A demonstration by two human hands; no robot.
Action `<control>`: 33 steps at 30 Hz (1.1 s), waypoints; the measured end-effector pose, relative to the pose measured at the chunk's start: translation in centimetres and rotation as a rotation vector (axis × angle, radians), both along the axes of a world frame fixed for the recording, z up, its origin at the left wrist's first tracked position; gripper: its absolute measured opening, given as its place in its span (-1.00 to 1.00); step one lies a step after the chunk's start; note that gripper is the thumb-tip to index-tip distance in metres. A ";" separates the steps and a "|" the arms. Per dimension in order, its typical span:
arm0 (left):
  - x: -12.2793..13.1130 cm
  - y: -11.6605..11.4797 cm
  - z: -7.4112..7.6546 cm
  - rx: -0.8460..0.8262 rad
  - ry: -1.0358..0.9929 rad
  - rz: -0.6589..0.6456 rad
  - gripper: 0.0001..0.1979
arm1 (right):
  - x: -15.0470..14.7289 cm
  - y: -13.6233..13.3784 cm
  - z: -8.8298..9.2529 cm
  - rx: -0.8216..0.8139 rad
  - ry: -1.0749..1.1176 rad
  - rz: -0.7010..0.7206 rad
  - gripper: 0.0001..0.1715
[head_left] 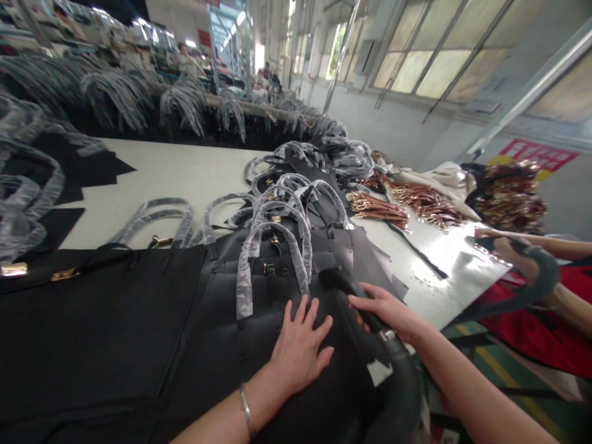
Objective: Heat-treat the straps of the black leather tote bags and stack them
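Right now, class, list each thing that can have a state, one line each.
left hand: open, flat on the black bag.
right hand: laid over the black tube; grip unclear.
black bag: lying flat on the table.
bag handles: wrapped in clear film, arched up.
brown straps: piled loose on the table.

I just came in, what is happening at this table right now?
The person's left hand lies flat, fingers spread, on a black leather handbag with plastic-wrapped handles. The right hand grips a thick black hose that crosses the bag's right edge. More such bags are piled behind on the white table, and brown straps with gold clasps lie further right.
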State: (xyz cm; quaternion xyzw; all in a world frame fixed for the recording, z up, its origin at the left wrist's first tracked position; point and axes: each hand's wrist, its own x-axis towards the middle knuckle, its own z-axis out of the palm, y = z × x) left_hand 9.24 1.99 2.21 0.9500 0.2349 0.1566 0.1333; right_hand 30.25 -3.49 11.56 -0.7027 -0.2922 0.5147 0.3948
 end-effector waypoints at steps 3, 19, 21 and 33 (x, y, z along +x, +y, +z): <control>0.0 -0.1 -0.1 -0.014 -0.003 0.010 -0.46 | 0.4 0.8 0.9 0.127 -0.091 -0.088 -0.59; -0.1 0.3 -0.4 -0.082 -0.020 -0.015 -0.45 | 0.5 1.1 0.9 -0.051 0.012 0.041 -0.59; 0.1 0.5 -0.7 -0.078 -0.008 -0.032 -0.44 | 0.8 2.8 1.1 -0.022 -0.011 0.019 -0.65; 1.1 1.8 -3.3 0.066 -0.021 -0.079 -0.41 | 2.6 4.9 1.4 0.028 -0.030 -0.002 -0.70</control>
